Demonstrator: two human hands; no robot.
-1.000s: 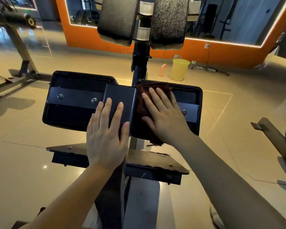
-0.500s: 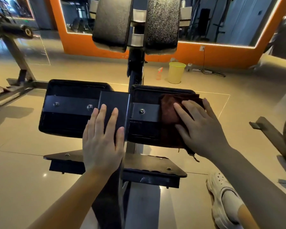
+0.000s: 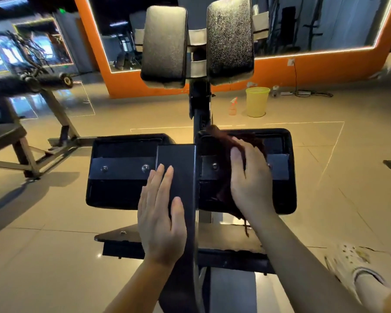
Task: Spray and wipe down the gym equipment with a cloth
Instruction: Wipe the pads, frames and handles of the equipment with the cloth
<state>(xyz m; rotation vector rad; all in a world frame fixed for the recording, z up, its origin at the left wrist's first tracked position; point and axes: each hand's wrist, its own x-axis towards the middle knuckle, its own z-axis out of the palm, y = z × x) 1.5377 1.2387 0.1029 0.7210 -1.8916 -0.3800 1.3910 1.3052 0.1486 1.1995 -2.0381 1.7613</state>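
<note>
On the gym machine, seen from above:
Left hand [image 3: 161, 219]: laid flat on the black central plate [image 3: 178, 172], fingers straight and close together, thumb held slightly apart.
Right hand [image 3: 250, 179]: pressed onto the dark red cloth [image 3: 226, 141] – fingers are blurred, so whether they are spread or together cannot be told.
Cloth: spread over the underside of the right black pad [image 3: 282, 188], bunched at its far inner corner, a frayed end hanging below the near edge.
Left black pad [image 3: 115, 188]: uncovered, crossed by a bolted metal bracket.
Spray bottle [image 3: 233, 107]: stood on the floor just beside a yellow bin [image 3: 256, 101] (well beyond the machine).
Upper pads [image 3: 164, 44]: two, upright, side by side.
</note>
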